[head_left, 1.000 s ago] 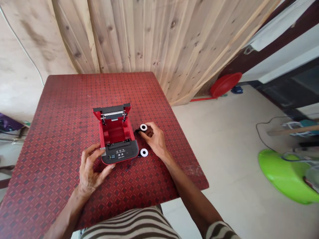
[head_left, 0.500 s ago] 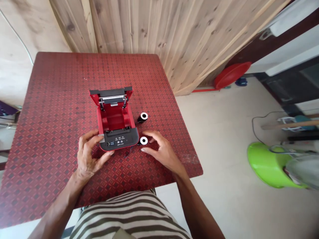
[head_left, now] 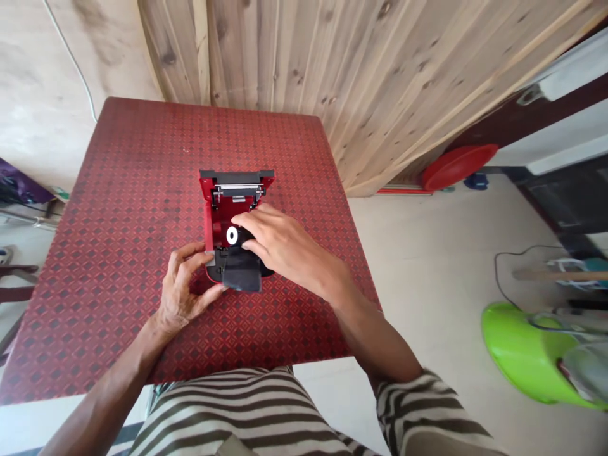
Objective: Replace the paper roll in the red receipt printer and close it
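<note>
A small red printer [head_left: 215,218] with a black front stands open on the red patterned table [head_left: 118,209], its lid tipped back. My left hand [head_left: 183,292] grips the printer's near left corner, thumb on the front panel. My right hand [head_left: 280,244] reaches over the open bay and holds a black roll with a white core [head_left: 232,235] inside it. A dark strip hangs from the roll over the printer's front. A second roll seen earlier is hidden behind my right hand.
A wooden plank wall [head_left: 332,76] rises behind the table. On the floor to the right lie a red round lid [head_left: 458,166], a bright green plastic object [head_left: 527,351] and loose cables. The table's right edge drops off to the tiled floor.
My right hand left the table right of the printer, took up a roll and moved it left into the open bay. My left hand stayed on the printer's corner.
</note>
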Tool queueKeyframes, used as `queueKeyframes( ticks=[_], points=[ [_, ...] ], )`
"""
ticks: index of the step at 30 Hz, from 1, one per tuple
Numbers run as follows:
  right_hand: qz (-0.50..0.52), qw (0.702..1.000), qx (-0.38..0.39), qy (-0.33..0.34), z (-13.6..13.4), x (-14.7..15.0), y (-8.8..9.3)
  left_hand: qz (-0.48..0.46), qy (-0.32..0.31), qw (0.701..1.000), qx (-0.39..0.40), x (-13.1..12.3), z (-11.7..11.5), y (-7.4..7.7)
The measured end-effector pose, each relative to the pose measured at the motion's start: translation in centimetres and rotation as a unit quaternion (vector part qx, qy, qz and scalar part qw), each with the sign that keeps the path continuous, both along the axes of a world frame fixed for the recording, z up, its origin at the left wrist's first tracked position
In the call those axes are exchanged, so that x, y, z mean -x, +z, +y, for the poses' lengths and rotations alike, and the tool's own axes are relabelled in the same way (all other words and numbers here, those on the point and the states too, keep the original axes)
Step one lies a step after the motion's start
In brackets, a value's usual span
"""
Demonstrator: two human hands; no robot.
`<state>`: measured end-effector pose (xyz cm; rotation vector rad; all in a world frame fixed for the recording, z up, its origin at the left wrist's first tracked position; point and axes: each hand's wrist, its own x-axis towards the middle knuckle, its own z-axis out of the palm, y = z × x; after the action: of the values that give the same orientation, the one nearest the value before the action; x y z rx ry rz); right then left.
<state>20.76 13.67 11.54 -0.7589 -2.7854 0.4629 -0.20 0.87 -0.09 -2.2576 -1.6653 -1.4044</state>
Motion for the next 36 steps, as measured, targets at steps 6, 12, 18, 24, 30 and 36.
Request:
queueKeyframes(
  ticks=[6, 12, 18, 24, 30, 36],
  points=[
    [-0.181, 0.983, 0.0, -0.021, 1.4, 4.2, -2.0, 0.0, 0.0, 1.0, 0.006, -0.2, 0.0, 0.1],
    [-0.193, 0.98, 0.046, -0.021, 2.7, 4.5, -2.6, 0.004, 0.0, 1.0, 0.004, -0.2, 0.1, 0.2],
    [-0.178, 0.982, 0.058, -0.003, 3.0, 4.7, -2.8, 0.004, -0.001, 1.0, 0.007, -0.2, 0.2, 0.2],
    [-0.069, 0.99, 0.113, 0.05, 2.4, 1.6, -0.8, 0.007, 0.002, 1.0, 0.013, -0.1, 0.0, 0.2],
    [0.072, 0.989, 0.111, 0.059, -0.1, -1.2, -1.3, -0.003, 0.0, 0.999, 0.047, 0.2, -0.3, 1.4],
    [0.118, 0.991, 0.051, 0.045, -1.2, -1.3, -2.9, 0.019, -0.018, 0.999, 0.039, 1.2, 1.6, 5.3]
  ],
)
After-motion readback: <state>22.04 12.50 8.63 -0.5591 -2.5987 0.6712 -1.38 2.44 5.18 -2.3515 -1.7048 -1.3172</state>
